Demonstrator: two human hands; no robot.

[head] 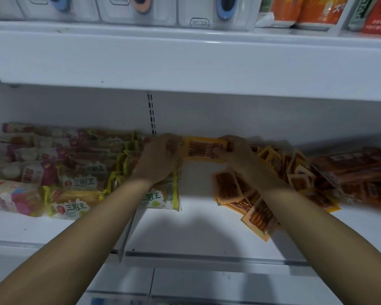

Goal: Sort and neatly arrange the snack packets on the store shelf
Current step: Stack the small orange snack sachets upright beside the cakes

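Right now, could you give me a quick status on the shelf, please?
Left hand and right hand grip one orange packet. Loose orange pile unsorted at right. Nothing blocking.

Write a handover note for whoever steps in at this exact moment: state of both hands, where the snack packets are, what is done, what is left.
Left hand and right hand: both grip the ends of one orange packet, held near the back of the shelf.
Done: yellow-edged packets lie in overlapping rows on the left side of the shelf.
Left: the loose orange packets lie scattered in a jumbled heap on the right, some tilted, some overlapping; darker long packets lie beyond them, blurred.
Next, probably: set the held packet down in the bare middle stretch, then line up the heap beside it.
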